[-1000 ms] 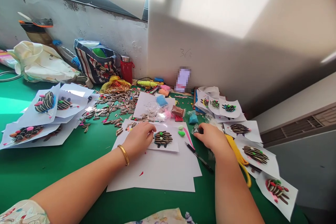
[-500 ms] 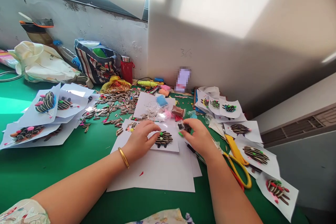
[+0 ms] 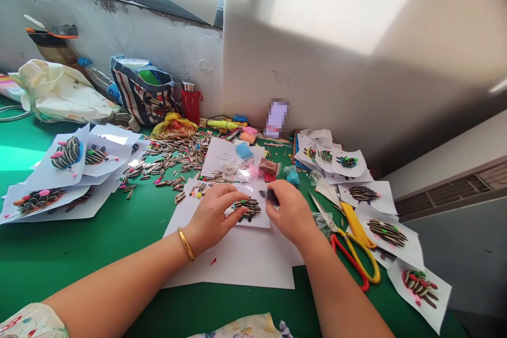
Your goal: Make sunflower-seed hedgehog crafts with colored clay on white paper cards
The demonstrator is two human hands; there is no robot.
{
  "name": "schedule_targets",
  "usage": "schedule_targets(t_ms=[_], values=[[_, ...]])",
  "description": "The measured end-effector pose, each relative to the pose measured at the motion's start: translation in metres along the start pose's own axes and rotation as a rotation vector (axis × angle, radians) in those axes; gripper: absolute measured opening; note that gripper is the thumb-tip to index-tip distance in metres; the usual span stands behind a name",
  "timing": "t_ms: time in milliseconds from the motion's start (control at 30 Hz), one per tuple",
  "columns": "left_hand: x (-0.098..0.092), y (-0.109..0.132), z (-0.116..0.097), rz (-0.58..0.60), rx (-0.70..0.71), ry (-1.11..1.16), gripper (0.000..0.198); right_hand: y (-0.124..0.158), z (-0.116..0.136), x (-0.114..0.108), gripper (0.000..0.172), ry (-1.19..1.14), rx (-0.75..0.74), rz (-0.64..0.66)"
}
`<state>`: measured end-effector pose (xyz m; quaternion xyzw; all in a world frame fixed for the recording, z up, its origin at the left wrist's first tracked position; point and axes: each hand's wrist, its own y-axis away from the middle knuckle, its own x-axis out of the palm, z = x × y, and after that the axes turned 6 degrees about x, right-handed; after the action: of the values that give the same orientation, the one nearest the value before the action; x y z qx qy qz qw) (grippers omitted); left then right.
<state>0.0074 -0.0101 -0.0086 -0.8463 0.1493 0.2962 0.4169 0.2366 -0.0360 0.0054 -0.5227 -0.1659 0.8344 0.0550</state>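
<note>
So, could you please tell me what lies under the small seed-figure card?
The small card lies on larger white sheets on the green table. The left hand covers its left edge; anything between card and sheets is hidden. The right hand pinches a dark piece.

The bare left forearm (image 3: 119,280) and right forearm (image 3: 340,290) reach forward and converge. The left hand (image 3: 214,214) lies palm down, fingers loosely spread, while the right hand (image 3: 291,212) curls knuckles-up just beside it, thumb and fingertips pinched together at its far edge.
</note>
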Motion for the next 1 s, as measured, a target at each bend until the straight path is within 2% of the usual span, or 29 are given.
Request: schedule_targets(t_ms=[100,167,233,333,433,533,700,767,800,900,1000], values=[[0.001,0.0,0.002,0.0,-0.033,0.016,0.016,-0.004,-0.034,-0.018,0.026,0.275,0.311,0.133],[0.001,-0.001,0.003,0.0,-0.047,0.022,0.015,-0.005,-0.052,-0.026,0.03,0.341,0.406,0.211],[0.001,-0.001,0.004,-0.002,-0.057,0.02,0.015,-0.007,-0.062,-0.027,0.036,0.342,0.444,0.181],[0.001,-0.002,0.004,-0.014,-0.072,0.02,0.016,-0.012,-0.064,-0.016,0.044,0.336,0.473,0.084],[0.001,-0.003,0.005,-0.025,-0.093,0.032,0.017,-0.018,-0.064,0.0,0.054,0.339,0.475,0.119],[0.0,-0.003,0.007,-0.027,-0.112,0.038,0.017,-0.022,-0.07,0.007,0.047,0.313,0.468,0.102],[0.0,-0.003,0.008,-0.047,-0.133,0.044,0.017,-0.018,-0.067,0.002,0.024,0.111,0.384,-0.291],[0.0,-0.002,0.007,-0.054,-0.141,0.061,0.017,-0.012,-0.053,0.002,0.022,-0.067,0.303,-0.358],[-0.001,-0.002,0.006,-0.058,-0.141,0.076,0.017,-0.009,-0.043,0.003,0.027,-0.158,0.242,-0.352],[-0.001,-0.001,0.004,-0.074,-0.113,0.155,0.018,0.001,-0.011,0.008,0.043,-0.301,-0.012,-0.218],[-0.001,0.0,0.0,-0.075,-0.083,0.242,0.018,0.007,0.014,0.013,0.035,-0.298,-0.169,-0.137]])
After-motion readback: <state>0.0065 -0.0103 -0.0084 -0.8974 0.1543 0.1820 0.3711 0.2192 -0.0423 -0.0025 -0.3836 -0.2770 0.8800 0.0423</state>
